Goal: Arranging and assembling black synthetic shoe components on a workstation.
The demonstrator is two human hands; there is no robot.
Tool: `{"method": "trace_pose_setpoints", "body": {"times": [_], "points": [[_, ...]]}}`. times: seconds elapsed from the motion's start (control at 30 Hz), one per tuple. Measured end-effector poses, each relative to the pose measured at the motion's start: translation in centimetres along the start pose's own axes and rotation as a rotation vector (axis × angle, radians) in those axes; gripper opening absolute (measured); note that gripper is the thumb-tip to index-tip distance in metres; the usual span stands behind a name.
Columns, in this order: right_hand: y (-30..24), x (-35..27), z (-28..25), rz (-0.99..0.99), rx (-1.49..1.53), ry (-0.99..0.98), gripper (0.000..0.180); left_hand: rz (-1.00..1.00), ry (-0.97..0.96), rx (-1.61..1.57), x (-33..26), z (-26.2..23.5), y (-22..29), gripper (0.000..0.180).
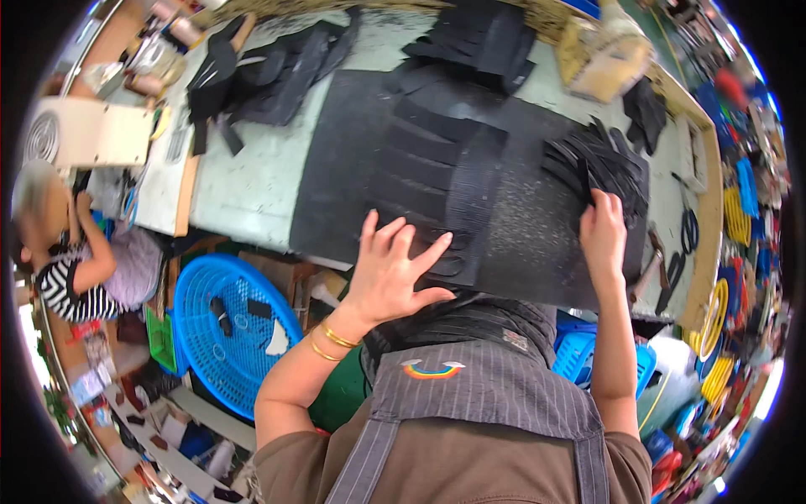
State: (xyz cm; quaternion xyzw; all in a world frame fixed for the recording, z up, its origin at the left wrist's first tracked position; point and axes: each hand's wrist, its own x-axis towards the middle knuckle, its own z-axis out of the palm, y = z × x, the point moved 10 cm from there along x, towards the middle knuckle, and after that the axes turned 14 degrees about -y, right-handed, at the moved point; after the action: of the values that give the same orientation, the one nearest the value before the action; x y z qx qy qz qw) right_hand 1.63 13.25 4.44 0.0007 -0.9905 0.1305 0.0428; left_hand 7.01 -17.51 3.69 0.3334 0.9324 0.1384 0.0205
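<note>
My left hand [388, 267] has its fingers spread over the near edge of a row of black pieces [411, 172], which overlap like steps on a dark work mat [336, 160]. Its fingertips are at the nearest piece, and two gold bangles circle the wrist. At the right side of the mat lies a fanned heap of thin black strips [617, 172]. My right hand [603, 227] reaches the heap's near edge, thumb and fingers pinched on a black strip [585, 178]. The material, leather or something like it, I cannot tell for sure.
More black pieces [483, 42] lie at the back, others [290, 71] at the back left. Scissors [688, 231] rest at the right, near a hammer [651, 265]. A yellowed block [609, 55] stands far right. A blue basket [235, 328] sits below left; another person [92, 252] sits beyond.
</note>
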Motion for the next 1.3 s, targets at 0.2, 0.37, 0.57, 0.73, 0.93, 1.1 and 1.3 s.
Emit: {"method": "trace_pose_setpoints", "body": {"times": [0.2,0.37,0.57,0.73,0.93,1.1,1.3], "points": [[-9.1,1.4,-1.6,-0.137,0.578,-0.168,0.017,-0.156,0.053,-0.029,-0.9,-2.1,-3.8,0.088],[-20.3,3.6,4.8,-0.346,0.768,-0.546,0.014,-0.122,0.050,0.049,-0.4,-1.8,-4.9,0.084],[-22.4,4.8,10.1,-0.244,0.723,-0.778,0.015,-0.147,0.121,0.024,-1.1,-1.4,-5.7,0.076],[-22.6,5.1,10.8,-0.256,0.722,-0.801,0.016,-0.130,0.146,0.016,-0.9,-2.0,-5.8,0.075],[-22.0,5.2,11.2,-0.210,0.664,-0.829,0.017,-0.109,0.014,-0.010,0.5,-1.0,-5.7,0.074],[-18.9,4.3,8.4,-0.297,0.773,-0.592,0.017,-0.161,-0.042,0.056,0.5,-0.5,-5.9,0.070],[-15.1,2.7,9.3,-0.076,0.874,-0.677,0.016,-0.107,0.001,0.005,0.0,-1.4,-5.3,0.075]]}}
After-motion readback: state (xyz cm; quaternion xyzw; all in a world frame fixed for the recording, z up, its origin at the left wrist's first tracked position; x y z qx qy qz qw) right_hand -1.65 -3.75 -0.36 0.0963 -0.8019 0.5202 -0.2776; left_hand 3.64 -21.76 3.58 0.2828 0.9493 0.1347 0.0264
